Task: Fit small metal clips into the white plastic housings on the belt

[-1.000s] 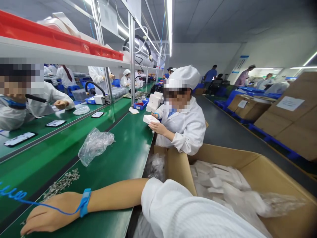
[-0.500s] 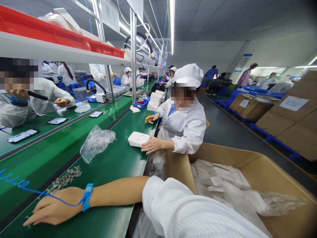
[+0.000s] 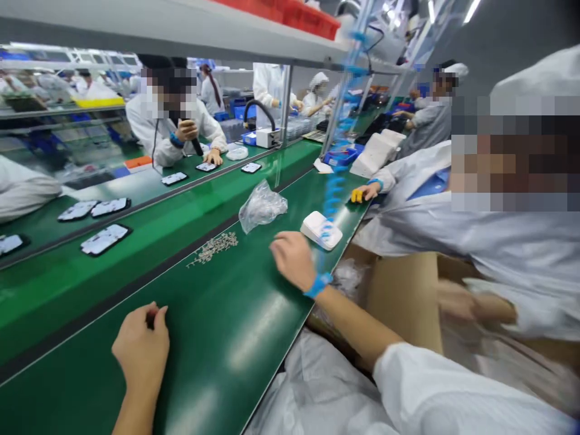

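Note:
Over the green worktop [image 3: 217, 326], my left hand [image 3: 142, 350] is closed, thumb and fingertips together; whatever it pinches, if anything, is hidden. My right hand [image 3: 294, 260], wearing a blue wrist strap, hovers over the worktop with loosely bent fingers, slightly blurred, and nothing visible in it. A white plastic housing [image 3: 312, 226] lies just beyond this hand, overlapped by a blurred blue coiled cord [image 3: 334, 193]. To the left of the right hand is a pile of small metal pieces [image 3: 215, 248] resembling screws. A crumpled clear plastic bag [image 3: 261, 205] rests behind the pile.
A co-worker in white on the right has one hand with yellow finger covers [image 3: 362, 193] on the worktop edge and another over a cardboard box [image 3: 403, 296]. Across the line, another person handles flat black-and-white parts [image 3: 105, 239]. A shelf [image 3: 158, 30] runs overhead.
My view has turned left and lowered. My right hand has left the metal pieces and is near the white housing. My left hand has come into view. The co-worker has released the housing.

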The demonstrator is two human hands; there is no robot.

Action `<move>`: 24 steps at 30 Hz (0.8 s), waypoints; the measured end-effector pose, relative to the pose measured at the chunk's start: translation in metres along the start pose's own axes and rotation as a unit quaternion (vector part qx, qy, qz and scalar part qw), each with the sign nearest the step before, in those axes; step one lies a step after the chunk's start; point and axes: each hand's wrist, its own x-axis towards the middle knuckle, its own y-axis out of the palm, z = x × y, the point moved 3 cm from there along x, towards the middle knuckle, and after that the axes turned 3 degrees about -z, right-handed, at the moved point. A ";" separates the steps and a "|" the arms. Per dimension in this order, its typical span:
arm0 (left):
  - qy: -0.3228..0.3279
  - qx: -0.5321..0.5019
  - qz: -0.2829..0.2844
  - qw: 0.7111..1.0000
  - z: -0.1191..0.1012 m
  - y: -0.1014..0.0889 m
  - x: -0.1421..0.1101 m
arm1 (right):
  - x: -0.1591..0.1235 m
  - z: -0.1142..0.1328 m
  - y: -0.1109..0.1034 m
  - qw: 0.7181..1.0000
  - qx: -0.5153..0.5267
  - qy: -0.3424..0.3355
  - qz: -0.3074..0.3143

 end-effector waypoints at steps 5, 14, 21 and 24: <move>0.036 -0.073 -0.033 0.996 0.001 0.004 -0.004 | -0.024 -0.105 -0.025 0.976 -0.095 0.139 -0.137; 0.172 -0.116 -0.016 0.978 -0.008 0.013 -0.008 | -0.025 0.015 0.003 0.996 -0.031 0.019 0.078; 0.183 -0.050 0.103 0.976 -0.021 0.007 -0.018 | -0.021 0.086 -0.003 0.969 0.220 -0.023 0.113; 0.164 -0.065 0.107 0.979 -0.046 0.013 -0.019 | -0.006 0.076 -0.010 0.953 0.284 -0.049 0.092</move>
